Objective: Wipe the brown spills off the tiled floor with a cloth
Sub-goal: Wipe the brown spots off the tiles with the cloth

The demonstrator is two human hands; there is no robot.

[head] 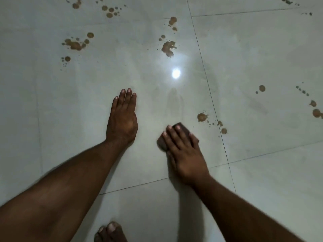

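Note:
My right hand (185, 152) presses flat on a dark brown cloth (182, 129) against the pale tiled floor (262, 58); most of the cloth is hidden under the fingers. My left hand (123, 117) rests flat on the floor, fingers together, holding nothing. Brown spills dot the tiles: a small patch (202, 117) just right of the cloth, a big blotch (168, 48) ahead, a cluster (75, 44) at the far left, and drops (316, 112) at the right edge.
My bare toes (110, 232) show at the bottom edge. A ceiling light reflects as a bright spot (176, 73) on the glossy tile. Grout lines cross the floor near my right hand. More spills lie along the top edge.

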